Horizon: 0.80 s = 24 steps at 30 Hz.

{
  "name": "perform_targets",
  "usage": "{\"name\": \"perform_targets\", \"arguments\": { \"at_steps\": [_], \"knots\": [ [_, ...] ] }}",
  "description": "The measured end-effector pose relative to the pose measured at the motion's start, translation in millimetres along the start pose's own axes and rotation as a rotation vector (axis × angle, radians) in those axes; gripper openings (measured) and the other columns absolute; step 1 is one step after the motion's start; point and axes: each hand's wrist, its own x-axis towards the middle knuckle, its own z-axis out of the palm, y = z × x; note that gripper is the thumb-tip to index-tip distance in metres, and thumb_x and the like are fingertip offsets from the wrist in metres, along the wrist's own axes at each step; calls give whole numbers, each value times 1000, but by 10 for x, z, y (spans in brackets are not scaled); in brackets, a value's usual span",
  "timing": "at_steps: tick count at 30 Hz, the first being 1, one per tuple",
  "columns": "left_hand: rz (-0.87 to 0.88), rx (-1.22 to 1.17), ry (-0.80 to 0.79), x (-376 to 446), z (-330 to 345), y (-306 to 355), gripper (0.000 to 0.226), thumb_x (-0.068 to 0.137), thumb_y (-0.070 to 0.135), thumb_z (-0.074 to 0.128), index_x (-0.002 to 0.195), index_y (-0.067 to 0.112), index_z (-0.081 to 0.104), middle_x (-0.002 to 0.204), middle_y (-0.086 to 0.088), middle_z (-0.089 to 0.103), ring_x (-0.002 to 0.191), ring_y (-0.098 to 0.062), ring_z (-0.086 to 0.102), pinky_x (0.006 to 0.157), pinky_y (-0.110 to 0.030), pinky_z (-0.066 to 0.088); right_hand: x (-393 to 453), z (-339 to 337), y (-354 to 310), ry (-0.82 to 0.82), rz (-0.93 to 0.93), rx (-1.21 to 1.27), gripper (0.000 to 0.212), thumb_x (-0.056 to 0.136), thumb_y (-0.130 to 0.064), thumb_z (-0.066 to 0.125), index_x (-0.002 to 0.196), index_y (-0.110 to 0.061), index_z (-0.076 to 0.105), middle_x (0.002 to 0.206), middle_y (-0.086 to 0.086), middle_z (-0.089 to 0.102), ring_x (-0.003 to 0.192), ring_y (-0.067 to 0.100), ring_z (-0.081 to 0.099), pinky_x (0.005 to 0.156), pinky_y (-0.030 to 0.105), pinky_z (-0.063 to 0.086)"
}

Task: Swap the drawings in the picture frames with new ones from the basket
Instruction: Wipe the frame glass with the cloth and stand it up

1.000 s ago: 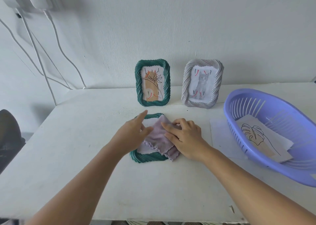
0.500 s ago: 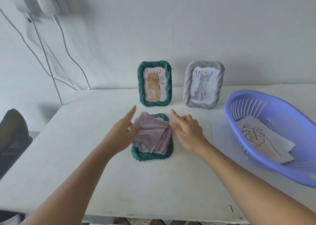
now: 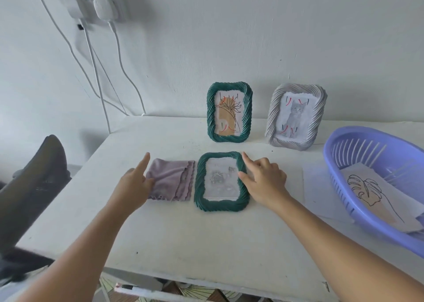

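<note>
Left to right across the white tabletop (image 3: 183, 233): the person's left hand (image 3: 135, 184) rests on the left edge of a folded mauve microfibre cloth (image 3: 172, 179), index finger pointing fwd, thumb pressed against the fabric; whether the other fingers pinch it can't be told. The cloth lies flat, just beside the lying dark-green rope-pattern picture frame (image 3: 220, 181), not on it.

That frame lies face-up w/ a pale, faint grey drawing under the glass; subject too washed out to name. The right hand (image 3: 263, 182) touches the frame's right border w/ thumb and index tip, other fingers loosely curled, no firm grip. Hands are apart, one each side of the frame.

Behind, leaning on the wall: a second dark-green rope-pattern frame (image 3: 229, 112) w/ a line-drawn plant on an orange patch, and a pale grey rope-pattern frame (image 3: 296, 116) w/ a grey cat drawing.

Far right, a lilac slotted plastic basket (image 3: 344, 145) holds sheets, top one a black-outline monstera leaf drawing (image 3: 364, 189). A loose white sheet (image 3: 319, 194) lies on the table, partly under the basket.

Progress, as a judgement: glass wipe-down on the lying frame looks finished, probably ready to stand up. Which frames already carry new drawings can't be told; basket isn't empty, so more swaps likely remain.

Writing/brands: none legible anywhere.
</note>
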Motion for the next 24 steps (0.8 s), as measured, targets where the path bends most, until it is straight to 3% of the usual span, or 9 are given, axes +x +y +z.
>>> {"name": "perform_targets", "arguments": {
  "at_steps": [3,7,13,16,21,24],
  "knots": [
    [9,145,100,-34,21,149,72,100,26,54,161,38,19,114,-14,49,109,-36,47,92,-43,43,-1,5,-3,-9,6,19,65,98,-64,43,158,-46,23,133,-2,48,123,30,46,106,46,35],
    [132,183,101,-85,169,519,65,99,49,52,159,38,27,124,-8,44,118,-30,38,102,-46,39,-7,10,2,-18,27,27,73,96,-69,42,159,-37,24,135,2,46,126,30,44,109,47,33],
    [184,357,-39,-102,585,954,75,94,76,26,155,33,26,136,-8,34,126,-31,27,111,-49,28,-15,12,-10,-65,50,17,79,93,-74,40,159,-33,25,129,3,38,127,31,38,112,46,26],
    [173,384,-69,-112,683,946,70,93,77,22,145,31,34,139,-6,28,128,-31,23,114,-48,22,-17,9,-30,-104,43,6,81,90,-77,38,158,-34,25,125,1,34,125,31,34,112,46,23],
    [95,313,-95,-116,729,954,63,96,70,30,150,37,32,145,-3,24,133,-32,20,116,-50,18,-38,-5,-70,-127,49,0,79,89,-76,42,156,-37,28,121,-1,29,123,31,32,112,45,21],
    [53,230,-112,-120,728,967,61,98,65,36,153,38,32,147,-2,24,135,-31,19,117,-50,16,-46,-32,-100,-105,52,33,75,91,-72,43,156,-41,25,129,0,36,127,30,35,112,47,22]
  ]
}}
